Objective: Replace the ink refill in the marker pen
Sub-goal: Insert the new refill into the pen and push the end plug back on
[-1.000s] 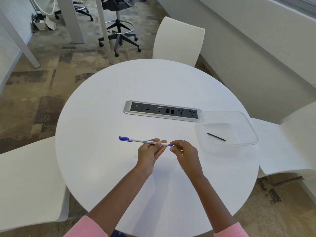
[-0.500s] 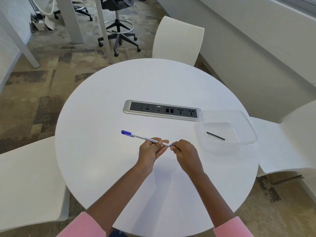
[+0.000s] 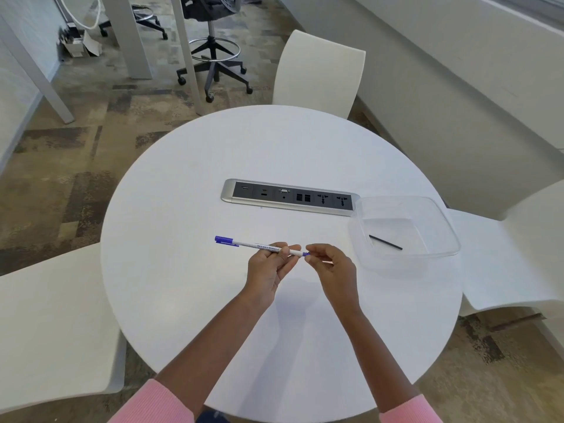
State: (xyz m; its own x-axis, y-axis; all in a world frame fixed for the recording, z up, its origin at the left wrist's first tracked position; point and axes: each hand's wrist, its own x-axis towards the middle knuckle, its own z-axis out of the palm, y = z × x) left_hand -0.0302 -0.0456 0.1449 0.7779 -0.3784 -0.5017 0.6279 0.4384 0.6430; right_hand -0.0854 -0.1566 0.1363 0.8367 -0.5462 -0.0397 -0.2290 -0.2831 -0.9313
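Refill [image 3: 385, 242] lies inside clear tub [image 3: 445, 227]; hands hold marker [image 3: 259, 246].

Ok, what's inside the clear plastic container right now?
One thin black stick, probably an ink refill, lies loose on the floor of the clear container. Nothing else shows inside, and nothing covers it.

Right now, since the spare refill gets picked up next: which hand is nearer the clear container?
Right. The right hand is beside the clear container; the left hand is farther away, holding the marker pen.
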